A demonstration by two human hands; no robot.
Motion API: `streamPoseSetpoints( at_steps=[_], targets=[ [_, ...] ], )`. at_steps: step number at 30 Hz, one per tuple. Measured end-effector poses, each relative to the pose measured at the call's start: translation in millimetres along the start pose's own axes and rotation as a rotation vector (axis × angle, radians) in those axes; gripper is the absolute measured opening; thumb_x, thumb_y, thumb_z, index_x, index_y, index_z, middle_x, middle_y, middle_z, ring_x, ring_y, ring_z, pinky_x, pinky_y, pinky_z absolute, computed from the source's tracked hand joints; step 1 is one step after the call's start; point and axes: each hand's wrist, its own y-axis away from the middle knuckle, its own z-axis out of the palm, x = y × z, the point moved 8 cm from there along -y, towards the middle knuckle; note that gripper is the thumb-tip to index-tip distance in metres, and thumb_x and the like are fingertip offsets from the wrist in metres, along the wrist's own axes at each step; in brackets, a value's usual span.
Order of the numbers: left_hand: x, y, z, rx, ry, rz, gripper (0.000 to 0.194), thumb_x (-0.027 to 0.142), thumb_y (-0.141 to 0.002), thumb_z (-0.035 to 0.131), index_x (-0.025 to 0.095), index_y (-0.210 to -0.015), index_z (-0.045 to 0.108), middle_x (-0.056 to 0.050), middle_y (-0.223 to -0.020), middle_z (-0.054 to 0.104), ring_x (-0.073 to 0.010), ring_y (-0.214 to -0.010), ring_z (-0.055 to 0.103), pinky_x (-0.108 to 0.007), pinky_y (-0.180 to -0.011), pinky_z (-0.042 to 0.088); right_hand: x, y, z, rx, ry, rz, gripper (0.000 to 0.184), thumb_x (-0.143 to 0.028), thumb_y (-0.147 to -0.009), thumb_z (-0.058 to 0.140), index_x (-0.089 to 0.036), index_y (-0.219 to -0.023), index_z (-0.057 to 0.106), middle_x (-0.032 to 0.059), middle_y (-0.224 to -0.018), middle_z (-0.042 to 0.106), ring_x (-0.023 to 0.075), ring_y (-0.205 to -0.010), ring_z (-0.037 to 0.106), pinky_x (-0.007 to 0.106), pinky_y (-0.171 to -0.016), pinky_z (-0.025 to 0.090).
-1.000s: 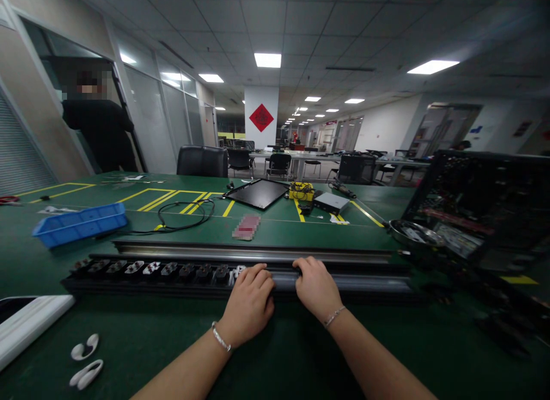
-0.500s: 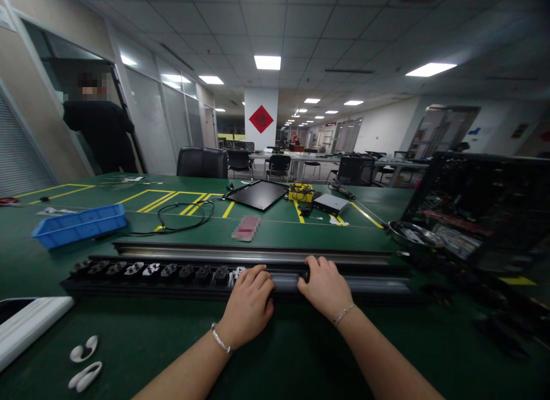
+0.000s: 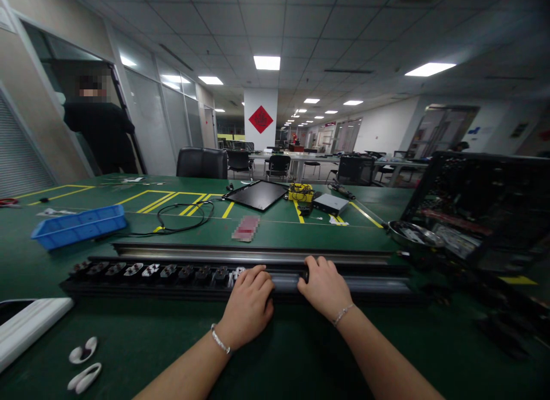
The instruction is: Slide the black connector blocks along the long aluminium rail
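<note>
A long black channel (image 3: 369,284) lies across the table in front of me. Several small plug-like pieces with prongs (image 3: 185,273) sit in a row along its left half, some black and some pale. My left hand (image 3: 249,300) curls over the right end of that row, fingers bent on a pale piece (image 3: 239,272) that they partly cover. Further right, my right hand (image 3: 325,286) is closed over the channel, with a small dark piece (image 3: 306,274) between thumb and fingers. Just behind lies a second long rail (image 3: 193,253). The undersides of both hands are hidden.
On the green table stand a blue bin (image 3: 79,225), a flat black panel (image 3: 260,195), a yellow basket of cables (image 3: 301,192) and a metal bowl (image 3: 415,235). White earpieces (image 3: 85,378) lie front left. A large black case (image 3: 485,205) rises at right. A person (image 3: 101,133) stands back left.
</note>
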Motion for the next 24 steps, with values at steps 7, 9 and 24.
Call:
streamPoseSetpoints(
  at_steps=[7,9,24],
  targets=[
    [-1,0,0.9,-0.001,-0.006,-0.008,0.021,0.013,-0.072,0.054,0.022,-0.090,0.055,-0.003,-0.103,0.060,-0.0232,-0.117,0.042,-0.041,-0.100,0.031,2,-1,1,-0.021,-0.012,-0.015,0.034,-0.027,-0.075,0.048,-0.020,-0.108,0.054,0.0105,-0.101,0.053,0.0223,-0.096,0.046,0.032,-0.079,0.036],
    [-1,0,1.3,-0.007,-0.002,-0.009,0.021,0.013,-0.072,0.054,0.022,-0.091,0.055,-0.003,-0.104,0.060,-0.0235,-0.117,0.042,-0.042,-0.100,0.030,3,-1,2,-0.022,-0.012,-0.020,0.034,-0.025,-0.075,0.047,-0.020,-0.108,0.054,0.0104,-0.101,0.053,0.0220,-0.096,0.046,0.032,-0.079,0.036],
    [-1,0,1.4,-0.004,0.001,-0.011,0.021,0.012,-0.072,0.053,0.022,-0.090,0.056,-0.003,-0.102,0.060,-0.0230,-0.117,0.042,-0.041,-0.101,0.030,14,2,-5,-0.029,0.103,0.060,0.036,-0.040,-0.074,0.048,-0.015,-0.100,0.053,0.0142,-0.103,0.051,0.0268,-0.100,0.046,0.037,-0.077,0.037]
  ],
)
